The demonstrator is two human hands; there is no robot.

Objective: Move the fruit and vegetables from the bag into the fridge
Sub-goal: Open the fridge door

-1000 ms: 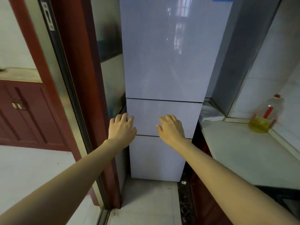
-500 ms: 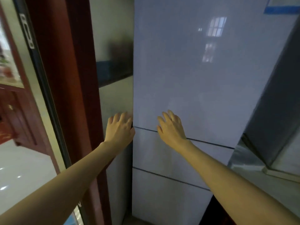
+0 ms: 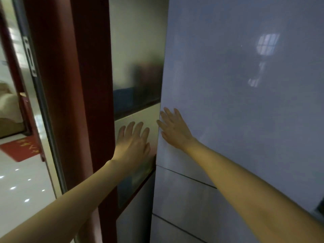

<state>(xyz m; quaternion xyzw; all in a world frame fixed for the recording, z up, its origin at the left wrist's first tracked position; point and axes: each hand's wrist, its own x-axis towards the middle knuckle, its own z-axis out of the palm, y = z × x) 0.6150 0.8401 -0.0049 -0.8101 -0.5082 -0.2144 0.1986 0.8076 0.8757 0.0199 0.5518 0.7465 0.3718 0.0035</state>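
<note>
A tall pale grey fridge [image 3: 236, 95] fills the right half of the head view, all its doors shut, with two drawer fronts below the big upper door. My right hand [image 3: 172, 129] lies with straight fingers on the upper door's left edge. Beside the fridge's left side, my left hand [image 3: 134, 141] is stretched out with spread fingers, empty, near the gap between fridge and wall. No bag, fruit or vegetables are in view.
A dark red door frame [image 3: 73, 102] stands close on the left, with a sliding glass door track [image 3: 29, 57] beside it. Beyond it lie a glossy white floor [image 3: 21, 183] and a red doormat [image 3: 21, 149]. A frosted panel [image 3: 136, 55] sits between frame and fridge.
The view has come closer to the fridge and risen. Both hands have moved up from the drawer fronts; the right one now reaches the upper door's left edge.
</note>
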